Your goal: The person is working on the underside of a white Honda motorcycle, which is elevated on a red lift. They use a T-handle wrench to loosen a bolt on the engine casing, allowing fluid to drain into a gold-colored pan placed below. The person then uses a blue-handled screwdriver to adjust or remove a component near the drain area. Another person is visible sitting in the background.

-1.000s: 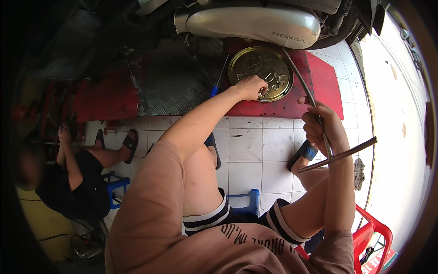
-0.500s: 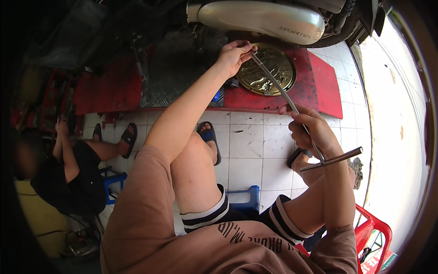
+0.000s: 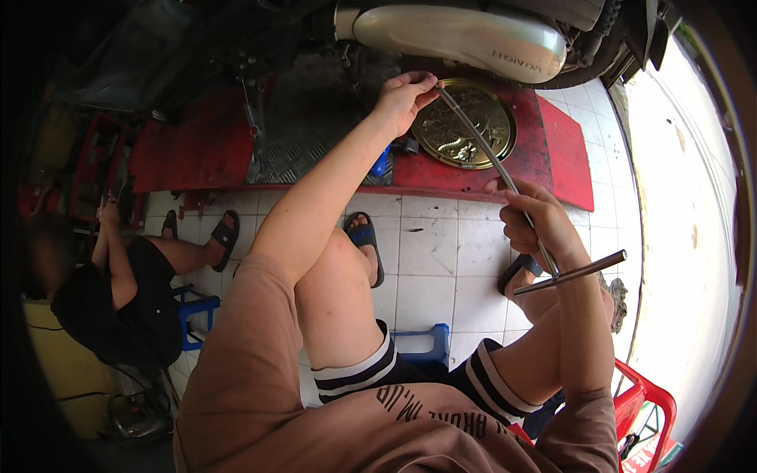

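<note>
A long steel T-handle wrench [image 3: 478,139] slants across the middle of the view, its far end up and to the left. The thumb and fingers of my left hand [image 3: 404,101] pinch that far end, and I cannot make out whether a small part sits there. Around the shaft, closer to the crossbar, the fingers of my right hand [image 3: 539,224] are closed. The crossbar lies over my right wrist. Below the shaft's upper part rests a round gold embossed tray [image 3: 451,130] on a red platform [image 3: 512,171].
A motorbike's silver exhaust cover [image 3: 457,38] hangs above the platform. A small blue object [image 3: 381,164] lies by my left forearm. On the left, another person [image 3: 118,303] sits near a blue stool [image 3: 197,317]. A red plastic chair [image 3: 650,402] stands at lower right.
The view has shifted slightly, so the tray and platform appear a little lower. Both hands keep their hold on the T-handle wrench, almost unmoved.
</note>
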A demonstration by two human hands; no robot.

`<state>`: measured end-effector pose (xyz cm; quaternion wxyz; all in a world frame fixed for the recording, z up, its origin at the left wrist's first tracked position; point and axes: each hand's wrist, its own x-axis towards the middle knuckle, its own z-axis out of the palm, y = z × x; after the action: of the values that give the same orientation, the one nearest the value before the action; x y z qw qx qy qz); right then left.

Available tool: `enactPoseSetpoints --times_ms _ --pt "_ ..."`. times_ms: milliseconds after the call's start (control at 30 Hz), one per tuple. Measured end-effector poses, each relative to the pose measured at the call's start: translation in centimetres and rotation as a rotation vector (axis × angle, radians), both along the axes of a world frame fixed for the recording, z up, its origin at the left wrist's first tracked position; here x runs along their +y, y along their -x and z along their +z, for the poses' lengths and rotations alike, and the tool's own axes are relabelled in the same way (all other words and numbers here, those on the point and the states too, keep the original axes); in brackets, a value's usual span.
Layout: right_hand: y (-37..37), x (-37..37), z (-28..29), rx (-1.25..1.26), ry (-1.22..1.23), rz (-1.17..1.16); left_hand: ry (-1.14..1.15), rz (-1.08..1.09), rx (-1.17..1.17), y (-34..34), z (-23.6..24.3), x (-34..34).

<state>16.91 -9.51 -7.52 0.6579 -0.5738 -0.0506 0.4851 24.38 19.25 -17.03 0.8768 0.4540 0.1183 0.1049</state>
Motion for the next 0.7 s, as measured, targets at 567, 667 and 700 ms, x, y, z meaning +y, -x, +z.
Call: enactPoseSetpoints --times_ms 567,667,700 --pt "2.1 4.4 1.5 -0.566 -0.065 -0.069 -0.301 0.181 -0.25 2.0 11.0 -3.8" --pt "1.9 6.6 3.0 -0.604 -0.069 -0.093 -0.291 0.188 -0.283 1.0 12.2 -2.8" --pt "1.8 7.1 3.3 -0.576 -0.083 -0.097 -0.297 0.206 -0.295 0.7 12.2 -2.7"
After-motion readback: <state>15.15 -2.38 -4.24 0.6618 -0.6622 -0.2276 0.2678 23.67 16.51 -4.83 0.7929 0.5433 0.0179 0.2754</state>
